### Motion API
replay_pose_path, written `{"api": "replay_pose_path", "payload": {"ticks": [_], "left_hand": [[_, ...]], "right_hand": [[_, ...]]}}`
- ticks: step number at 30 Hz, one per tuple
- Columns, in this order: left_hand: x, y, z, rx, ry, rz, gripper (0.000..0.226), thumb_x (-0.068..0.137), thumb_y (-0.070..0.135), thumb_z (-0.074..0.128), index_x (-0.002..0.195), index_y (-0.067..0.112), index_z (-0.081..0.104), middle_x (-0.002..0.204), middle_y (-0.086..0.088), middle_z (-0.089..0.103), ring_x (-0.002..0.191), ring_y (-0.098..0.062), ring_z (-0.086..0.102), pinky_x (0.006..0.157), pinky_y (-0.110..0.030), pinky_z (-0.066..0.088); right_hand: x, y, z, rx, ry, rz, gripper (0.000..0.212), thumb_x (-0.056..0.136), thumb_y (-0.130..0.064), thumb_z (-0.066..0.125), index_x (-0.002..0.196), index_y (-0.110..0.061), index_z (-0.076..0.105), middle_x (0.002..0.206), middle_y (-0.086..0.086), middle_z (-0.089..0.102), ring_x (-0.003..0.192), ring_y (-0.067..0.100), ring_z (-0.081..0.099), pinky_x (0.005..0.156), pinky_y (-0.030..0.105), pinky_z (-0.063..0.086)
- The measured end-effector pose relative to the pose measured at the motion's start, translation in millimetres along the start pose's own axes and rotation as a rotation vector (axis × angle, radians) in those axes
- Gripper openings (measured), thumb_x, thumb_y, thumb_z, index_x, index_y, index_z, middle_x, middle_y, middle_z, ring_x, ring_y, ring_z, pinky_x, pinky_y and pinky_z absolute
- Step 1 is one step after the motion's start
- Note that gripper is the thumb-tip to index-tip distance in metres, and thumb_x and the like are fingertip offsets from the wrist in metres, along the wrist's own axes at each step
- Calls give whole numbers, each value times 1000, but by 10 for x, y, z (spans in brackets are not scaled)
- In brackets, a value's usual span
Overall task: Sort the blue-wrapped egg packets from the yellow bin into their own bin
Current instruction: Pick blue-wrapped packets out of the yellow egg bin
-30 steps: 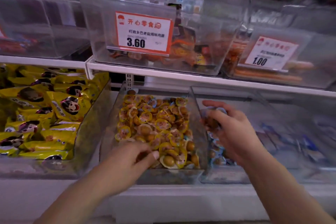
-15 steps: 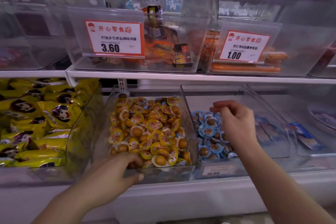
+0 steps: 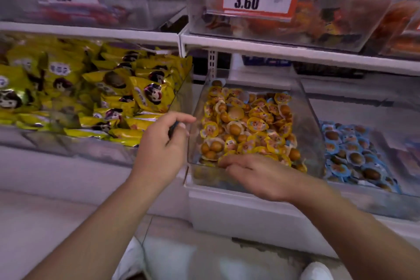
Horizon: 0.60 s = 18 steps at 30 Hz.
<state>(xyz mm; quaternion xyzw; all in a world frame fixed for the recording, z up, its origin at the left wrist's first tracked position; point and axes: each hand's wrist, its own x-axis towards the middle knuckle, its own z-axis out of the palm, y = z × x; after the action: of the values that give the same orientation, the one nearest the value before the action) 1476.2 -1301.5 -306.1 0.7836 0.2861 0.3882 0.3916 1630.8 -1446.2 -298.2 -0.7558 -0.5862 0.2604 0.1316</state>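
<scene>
Your right hand (image 3: 256, 173) reaches over the front edge of the yellow bin (image 3: 312, 125), fingers loosely flat on the packets at its front; whether it grasps one you cannot tell. Your left hand (image 3: 162, 143) hovers just outside the bin's left wall, fingers curled, seemingly pinching something small and dark, too blurred to name. The blue bin (image 3: 372, 188), next along the shelf to the right, already holds a heap of blue-wrapped egg packets (image 3: 354, 152). A few blue rims (image 3: 270, 99) seem to show near the yellow bin's back edge, so sorting looks unfinished.
</scene>
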Motion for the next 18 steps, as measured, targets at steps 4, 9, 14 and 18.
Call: {"api": "replay_pose_path", "payload": {"ticks": [4, 9, 14, 18], "left_hand": [[18, -36, -60, 11, -43, -70, 28, 97, 12, 50, 91, 33, 68, 47, 9, 49, 35, -4, 36, 38, -16, 24], [-45, -23, -86, -5, -129, -63, 26, 98, 13, 51, 94, 31, 69, 60, 9, 57, 42, -4, 43, 41, -15, 28], [-60, -24, -129, 9, -149, -72, 26, 99, 15, 50, 96, 31, 70, 70, 5, 64, 40, -2, 46, 40, -12, 29], [-39, -63, -179, 0, -131, -88, 27, 98, 13, 49, 96, 31, 70, 71, -4, 66, 39, -5, 42, 43, -21, 31]], "right_hand": [[247, 54, -11, 6, -88, 55, 42, 106, -35, 29, 129, -15, 58, 137, 0, 59, 127, 16, 51, 111, 36, 37], [430, 81, -11, -83, -122, 85, 43, 107, -33, 25, 139, -30, 53, 154, -8, 44, 137, 12, 40, 107, 23, 30], [514, -15, 45, -76, -141, 143, 30, 107, -27, 30, 114, -16, 57, 134, 9, 56, 121, 24, 52, 99, 32, 39], [598, -56, 81, -113, -133, 48, 30, 100, -55, 31, 105, -45, 59, 129, -11, 60, 119, 14, 51, 100, 34, 39]]}}
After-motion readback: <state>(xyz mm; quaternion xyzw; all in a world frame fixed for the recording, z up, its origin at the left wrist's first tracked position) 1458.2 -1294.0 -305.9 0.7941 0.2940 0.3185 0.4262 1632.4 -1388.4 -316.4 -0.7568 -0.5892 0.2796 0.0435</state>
